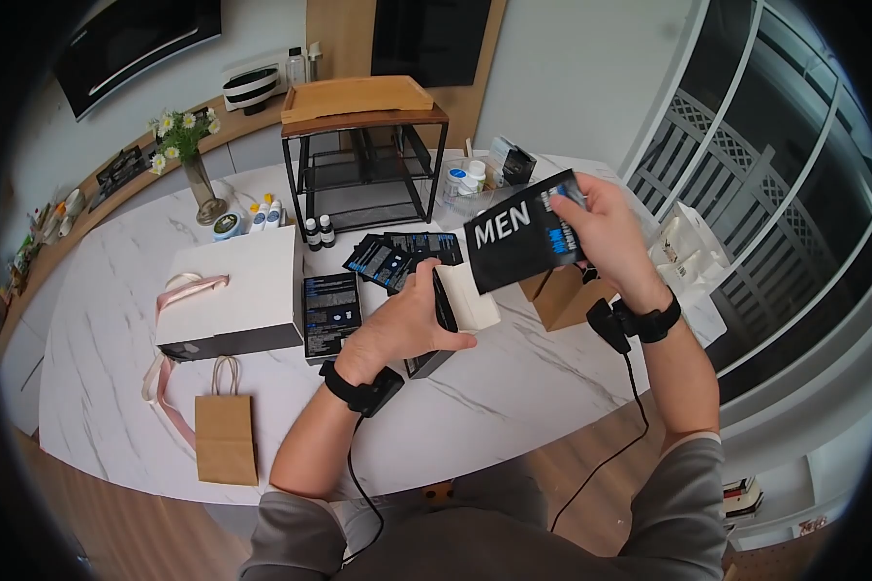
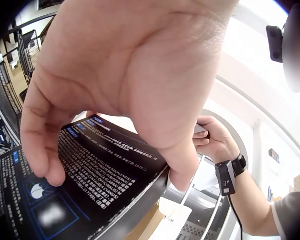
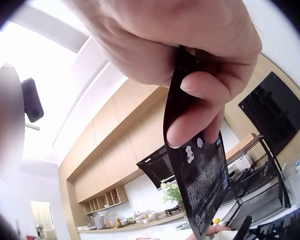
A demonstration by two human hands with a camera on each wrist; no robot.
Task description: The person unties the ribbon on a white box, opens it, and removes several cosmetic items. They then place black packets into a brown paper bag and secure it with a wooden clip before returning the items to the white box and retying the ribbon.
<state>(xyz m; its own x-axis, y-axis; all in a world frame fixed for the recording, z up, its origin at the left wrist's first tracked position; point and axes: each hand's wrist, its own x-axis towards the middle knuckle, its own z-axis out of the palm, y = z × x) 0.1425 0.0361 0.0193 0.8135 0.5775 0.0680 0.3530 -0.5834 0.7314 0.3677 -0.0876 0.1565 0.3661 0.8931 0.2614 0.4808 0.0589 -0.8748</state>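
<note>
My right hand [image 1: 612, 232] pinches a black flat packet [image 1: 513, 240] printed MEN, thumb on its front and fingers behind. It is raised above the table, close beyond the white inner flap [image 1: 475, 298] of an opened black box. My left hand [image 1: 402, 324] grips this black box [image 2: 100, 175] from above, its fingers over the printed face and the thumb at the opposite edge. More black packets [image 1: 383, 263] lie spread behind the left hand. To its left lies a black printed box [image 1: 329, 315]. The right wrist view shows the packet's printed back, with fingers curled against it.
A large white box [image 1: 233, 290] with pink ribbon and a small brown paper bag [image 1: 225, 438] are on the left. A black-framed rack [image 1: 363, 174] stands behind, two small dark bottles [image 1: 320, 232] before it. Another brown bag [image 1: 564, 298] sits under the right hand.
</note>
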